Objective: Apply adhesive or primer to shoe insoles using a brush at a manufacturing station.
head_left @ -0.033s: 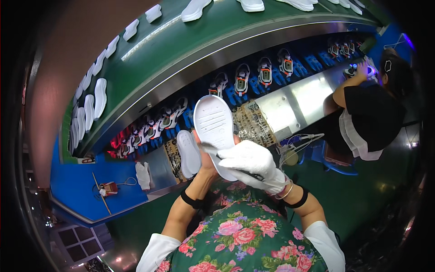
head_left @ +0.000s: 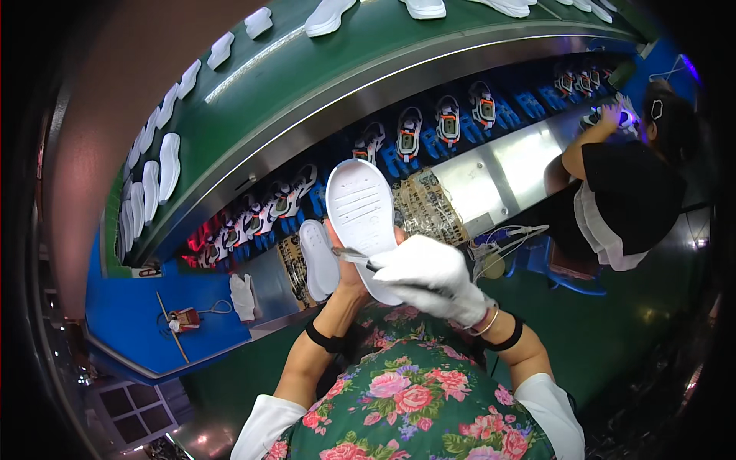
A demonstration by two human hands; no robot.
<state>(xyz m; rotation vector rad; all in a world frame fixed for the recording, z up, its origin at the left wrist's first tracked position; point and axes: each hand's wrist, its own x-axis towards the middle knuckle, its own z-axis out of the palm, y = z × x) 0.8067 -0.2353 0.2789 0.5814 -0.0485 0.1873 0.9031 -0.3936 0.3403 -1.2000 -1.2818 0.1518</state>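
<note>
Dark green worktop [head_left: 307, 84] with a steel front edge curves across the upper view, bearing white shoe soles [head_left: 169, 166]; beneath it stand grey, white and orange shoes [head_left: 409, 133] in a row, and at the right a co-worker in a black top [head_left: 632, 184] reaches forward.

Compared with the instant before, the bare left hand [head_left: 353, 276] and the white moulded shoe sole [head_left: 360, 195] have barely moved, while the white-gloved right hand [head_left: 422, 272] is more blurred and the tip of its thin grey tool [head_left: 351, 254] reaches further left, to the sole's left edge. That suggests the tool is being worked across the sole's middle.

From underneath, the left hand cups the sole; the right is closed round the tool, whose exact kind I cannot tell. The sole is held up before the body, grooved face up. Its long axis runs mostly away from the person, the broad rounded far end leaning slightly left toward the shoes, the near end toward the floral apron [head_left: 410, 395]. Just left, a second white sole [head_left: 319, 261] lies roughly parallel.
</note>
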